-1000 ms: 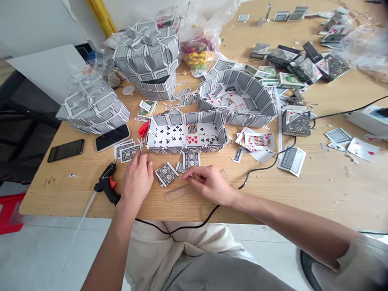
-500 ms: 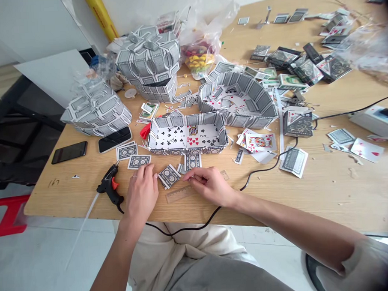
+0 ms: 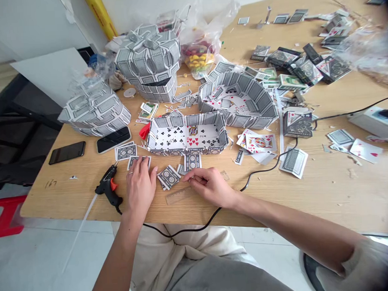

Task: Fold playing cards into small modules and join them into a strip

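My left hand (image 3: 139, 185) lies flat on the wooden table (image 3: 344, 190), fingers stretched over a face-down playing card (image 3: 133, 159). My right hand (image 3: 210, 185) rests beside it, fingers curled and pinched near a clear ruler (image 3: 177, 194) and a small stack of folded cards (image 3: 169, 176). What the pinch holds I cannot make out. Just beyond both hands stands a rectangular box built of playing cards (image 3: 187, 137), open at the top. Left of my left hand lies a black glue gun (image 3: 108, 188).
Two phones (image 3: 113, 139) (image 3: 67, 152) lie at the left. Card-built shapes stand behind: a domed piece (image 3: 94, 109), a bow-topped box (image 3: 150, 61), a curved tray (image 3: 240, 98). A black cable (image 3: 265, 164) crosses the table. Loose cards and card packs (image 3: 306, 65) litter the right.
My left hand slid a card from the pile near the phone toward me and now covers it with flat fingers. My right hand has barely moved.
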The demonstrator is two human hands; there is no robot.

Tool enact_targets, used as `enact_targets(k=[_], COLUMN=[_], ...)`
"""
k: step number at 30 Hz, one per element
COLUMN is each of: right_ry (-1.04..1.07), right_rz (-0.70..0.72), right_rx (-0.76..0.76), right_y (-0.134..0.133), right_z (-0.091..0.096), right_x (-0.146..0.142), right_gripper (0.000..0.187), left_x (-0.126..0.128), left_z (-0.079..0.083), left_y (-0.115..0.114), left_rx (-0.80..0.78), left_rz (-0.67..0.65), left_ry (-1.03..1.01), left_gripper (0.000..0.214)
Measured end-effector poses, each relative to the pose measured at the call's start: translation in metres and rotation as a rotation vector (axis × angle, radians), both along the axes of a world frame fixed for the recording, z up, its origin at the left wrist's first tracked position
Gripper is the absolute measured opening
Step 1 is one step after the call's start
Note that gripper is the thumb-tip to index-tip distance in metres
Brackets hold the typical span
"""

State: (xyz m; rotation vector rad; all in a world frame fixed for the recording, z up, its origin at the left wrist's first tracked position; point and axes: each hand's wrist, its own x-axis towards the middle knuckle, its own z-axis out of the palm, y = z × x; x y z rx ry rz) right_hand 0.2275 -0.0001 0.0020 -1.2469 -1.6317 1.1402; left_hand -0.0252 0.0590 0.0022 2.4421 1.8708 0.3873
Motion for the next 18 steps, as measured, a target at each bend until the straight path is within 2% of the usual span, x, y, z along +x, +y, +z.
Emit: enact_targets(k=[9, 18], right_ry=[-0.016, -0.007], right_rz=[-0.001, 0.005], right_rx=[-0.008, -0.003], right_y=[0.0, -0.001], right_z=[0.0, -0.001], right_x=[0.0, 0.001], right_gripper=[0.03, 0.029], left_x=[-0.005, -0.006], left_z=[0.013, 0.006], left_y=[0.006, -0.003], left_rx=[0.0, 0.011], left_rz=[-0.017, -0.012], left_ry=[0.082, 0.046], left_gripper=[0.032, 0.039])
